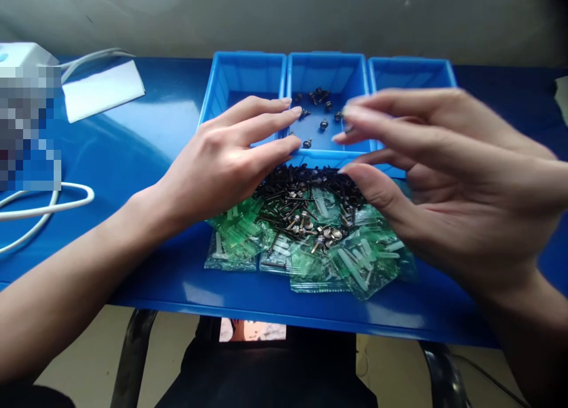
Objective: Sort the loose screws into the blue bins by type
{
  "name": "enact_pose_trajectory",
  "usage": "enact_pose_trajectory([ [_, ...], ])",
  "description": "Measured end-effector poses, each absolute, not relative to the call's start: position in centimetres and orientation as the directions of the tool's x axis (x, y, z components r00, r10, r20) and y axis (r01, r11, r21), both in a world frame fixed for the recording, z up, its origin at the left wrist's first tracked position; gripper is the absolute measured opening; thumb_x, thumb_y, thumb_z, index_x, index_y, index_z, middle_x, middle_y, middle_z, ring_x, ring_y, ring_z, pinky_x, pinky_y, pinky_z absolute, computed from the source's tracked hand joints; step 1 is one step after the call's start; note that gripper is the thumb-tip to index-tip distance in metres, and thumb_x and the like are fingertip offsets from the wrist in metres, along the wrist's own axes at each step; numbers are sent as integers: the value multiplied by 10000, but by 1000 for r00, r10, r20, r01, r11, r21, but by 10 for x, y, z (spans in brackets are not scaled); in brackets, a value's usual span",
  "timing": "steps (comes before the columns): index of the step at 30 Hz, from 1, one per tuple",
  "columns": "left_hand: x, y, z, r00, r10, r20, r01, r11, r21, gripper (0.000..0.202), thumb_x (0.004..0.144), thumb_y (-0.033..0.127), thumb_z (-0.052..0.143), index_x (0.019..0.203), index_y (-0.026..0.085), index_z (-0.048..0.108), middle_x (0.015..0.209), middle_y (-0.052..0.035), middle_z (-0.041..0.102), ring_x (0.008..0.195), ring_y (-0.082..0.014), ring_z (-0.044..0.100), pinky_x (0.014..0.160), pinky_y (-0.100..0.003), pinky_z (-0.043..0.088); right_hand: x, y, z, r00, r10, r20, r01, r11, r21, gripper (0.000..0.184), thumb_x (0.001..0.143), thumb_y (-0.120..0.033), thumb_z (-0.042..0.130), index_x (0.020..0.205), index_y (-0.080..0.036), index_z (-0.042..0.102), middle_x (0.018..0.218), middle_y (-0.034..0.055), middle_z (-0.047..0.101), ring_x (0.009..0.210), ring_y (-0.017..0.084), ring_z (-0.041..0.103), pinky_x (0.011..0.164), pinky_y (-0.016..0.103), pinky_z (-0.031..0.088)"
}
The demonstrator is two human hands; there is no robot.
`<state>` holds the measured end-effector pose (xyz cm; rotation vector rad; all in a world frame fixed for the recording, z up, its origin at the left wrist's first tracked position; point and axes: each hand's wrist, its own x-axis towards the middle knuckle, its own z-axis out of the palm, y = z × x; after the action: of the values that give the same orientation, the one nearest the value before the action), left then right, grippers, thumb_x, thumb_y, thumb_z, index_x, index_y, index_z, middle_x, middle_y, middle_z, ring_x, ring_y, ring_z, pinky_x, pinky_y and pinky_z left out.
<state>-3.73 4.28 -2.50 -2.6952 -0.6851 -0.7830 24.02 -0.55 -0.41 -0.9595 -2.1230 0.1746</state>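
My left grip (222, 159) and right grip (448, 177) both stand open, holding nothing, close over the loose screws (302, 209) before the middle blue bin (326, 70).

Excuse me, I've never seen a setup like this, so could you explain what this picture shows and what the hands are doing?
This view comes from a camera worn on a person's head, looking down at their own hands. The left hand and right hand, both open, are at the front of the middle blue plastic bin, which contains a few dark screws. Below it, a heap of screws lies on clear plastic bags, on a blue table. Neither hand visibly holds anything.
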Motion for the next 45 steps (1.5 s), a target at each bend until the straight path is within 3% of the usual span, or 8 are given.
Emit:
enact_pose_trajectory([
  [2,-38,43,-25,744,387,545,512,-854,-92,244,1089,182,617,1315,150,706,1471,-140,703,1436,-310,661,1183,-497,651,240,-6,-3,-424,648,633,598,725,-342,546,960,-147,781,1496,-118,681,1513,204,632,1256,288,705,923,405,656],
  [5,-37,43,-24,741,418,525,533,-842,-81,250,1113,217,578,1313,170,720,1487,-99,699,1452,-285,652,1194,-486,651,241,-10,-1,-646,486,588,461,863,-207,386,928,-155,820,1311,-180,780,1214,131,741,1008,215,693,768,369,587],
  [8,-36,41,-23,731,449,514,562,-823,-80,260,1130,235,548,1294,173,740,1477,-71,708,1449,-267,656,1196,-468,651,239,-14,-5,-830,358,428,304,933,-193,159,984,-174,754,1139,-187,786,1092,77,737,859,172,627,693,344,537],
  [13,-35,41,-22,737,429,522,539,-839,-71,273,1131,222,538,1288,148,749,1469,-97,711,1440,-289,661,1190,-477,651,236,-14,-16,-859,310,407,253,949,-189,143,1007,-54,637,1060,-76,768,1058,140,742,887,211,636,727,366,558],
  [25,-38,42,-24,746,407,527,525,-846,-90,251,1118,192,563,1324,165,703,1490,-118,695,1462,-280,642,1211,-463,643,239,-15,-9,-758,413,505,375,909,-182,132,1008,-67,702,1095,-141,768,1033,59,756,881,130,676,740,289,557],
  [35,-37,42,-26,726,414,549,514,-857,-35,263,1092,159,591,1331,204,690,1491,-119,695,1446,-321,659,1174,-527,661,247,1,-1,-511,614,602,404,789,-463,139,956,-113,798,1049,-210,831,1110,69,787,1017,169,770,804,287,667],
  [40,-36,42,-25,722,425,546,515,-857,-13,275,1088,161,605,1342,226,688,1499,-95,693,1452,-315,655,1182,-522,658,241,3,-7,-380,550,744,533,788,-310,326,930,-104,813,1255,-138,806,1512,210,656,1324,308,690,934,420,662],
  [45,-36,42,-26,721,421,550,519,-854,-28,239,1100,181,598,1314,222,696,1485,-95,702,1441,-307,665,1163,-521,672,229,-2,-16,-674,392,626,443,893,-83,229,946,-62,753,1163,-126,787,1049,118,786,921,230,704,754,394,617],
])
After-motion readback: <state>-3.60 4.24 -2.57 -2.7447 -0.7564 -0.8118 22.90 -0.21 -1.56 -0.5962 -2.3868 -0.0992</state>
